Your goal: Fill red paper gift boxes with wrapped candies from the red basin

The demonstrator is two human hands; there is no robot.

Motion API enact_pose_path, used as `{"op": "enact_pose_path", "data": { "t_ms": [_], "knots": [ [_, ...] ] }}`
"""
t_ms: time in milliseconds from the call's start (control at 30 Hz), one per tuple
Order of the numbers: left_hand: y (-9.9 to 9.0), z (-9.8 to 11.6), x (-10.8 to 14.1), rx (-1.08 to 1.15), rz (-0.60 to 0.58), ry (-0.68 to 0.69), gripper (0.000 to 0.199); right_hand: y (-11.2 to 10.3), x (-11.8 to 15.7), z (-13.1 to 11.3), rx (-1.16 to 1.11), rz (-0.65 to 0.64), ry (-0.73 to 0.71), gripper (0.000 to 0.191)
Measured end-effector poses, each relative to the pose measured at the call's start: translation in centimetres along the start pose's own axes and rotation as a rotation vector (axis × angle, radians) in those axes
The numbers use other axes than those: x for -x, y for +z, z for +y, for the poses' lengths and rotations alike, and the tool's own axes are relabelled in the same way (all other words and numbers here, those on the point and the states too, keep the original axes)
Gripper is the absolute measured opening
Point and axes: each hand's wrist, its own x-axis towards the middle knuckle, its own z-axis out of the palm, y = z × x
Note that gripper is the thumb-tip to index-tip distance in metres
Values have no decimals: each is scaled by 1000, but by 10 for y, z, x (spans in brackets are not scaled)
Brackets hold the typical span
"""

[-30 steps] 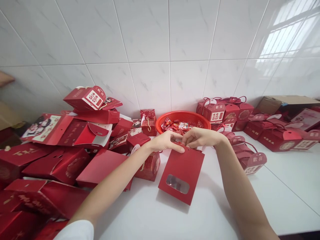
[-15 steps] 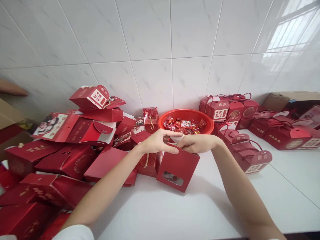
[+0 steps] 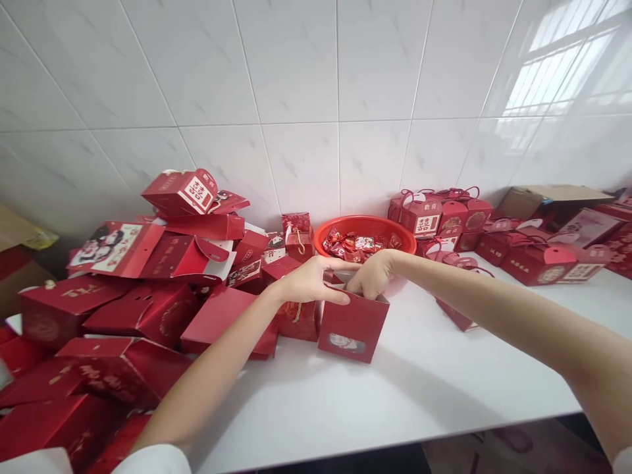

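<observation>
A red gift box stands upright on the white table with its top open and a small oval window low on its front. My left hand grips the box's upper left edge, thumb across the front panel and fingers over the top. Reaching in from above, my right hand has its fingers down inside the opening; the fingertips are hidden by the front panel. Something pale and patterned shows through the window. Just behind stands a red plastic basket with wrapped candies in it.
A heap of red gift boxes fills the left side. Several closed boxes with cord handles stand at the back right, with more boxes beyond. A cardboard carton is by the tiled wall. The table's front edge shows below.
My right hand has dipped deeper into the box, its forearm swinging outward to the right. The box now sits straighter, and a pale pattern shows in its window. The view has shifted slightly.
</observation>
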Motion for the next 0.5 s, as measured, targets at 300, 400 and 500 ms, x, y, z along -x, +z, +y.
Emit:
{"op": "enact_pose_path", "data": {
  "t_ms": [300,400,500],
  "knots": [
    [-1,-22,-6,-101,125,0,48,-12,58,13,-128,526,-228,26],
    [2,-26,-8,-144,175,44,52,13,63,28,-116,939,-287,33],
    [6,-25,-9,-192,219,100,68,42,55,46,-194,1023,-254,55]
  ]
}}
